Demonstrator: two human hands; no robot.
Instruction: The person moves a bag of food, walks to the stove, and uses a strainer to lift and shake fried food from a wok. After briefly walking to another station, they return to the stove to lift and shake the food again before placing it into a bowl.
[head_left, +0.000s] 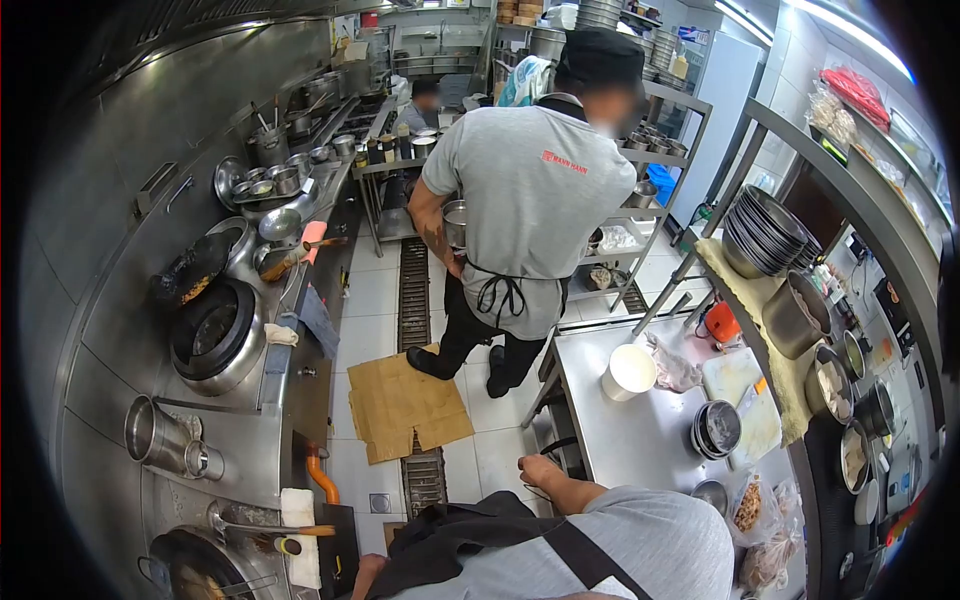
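Observation:
My right hand (540,471) is held in front of my body at the left edge of the steel table, with its fingers curled closed. A thin dark line, perhaps a cord, runs beside it; what the fingers hold, if anything, I cannot make out. Low in the view, my left hand (369,575) shows only in part beside my black apron (455,540), its fingers hidden. On the steel table (590,400) are a white tub (629,372), stacked dark bowls (717,428) and a white cutting board (752,440) with a knife.
A co-worker (530,200) stands ahead with their back to me, near flattened cardboard (408,405) on the tiles. Woks (212,330) and steel pots (155,435) line the left. Another person (418,108) is farther back. A shelf with stacked bowls (768,235) overhangs the right.

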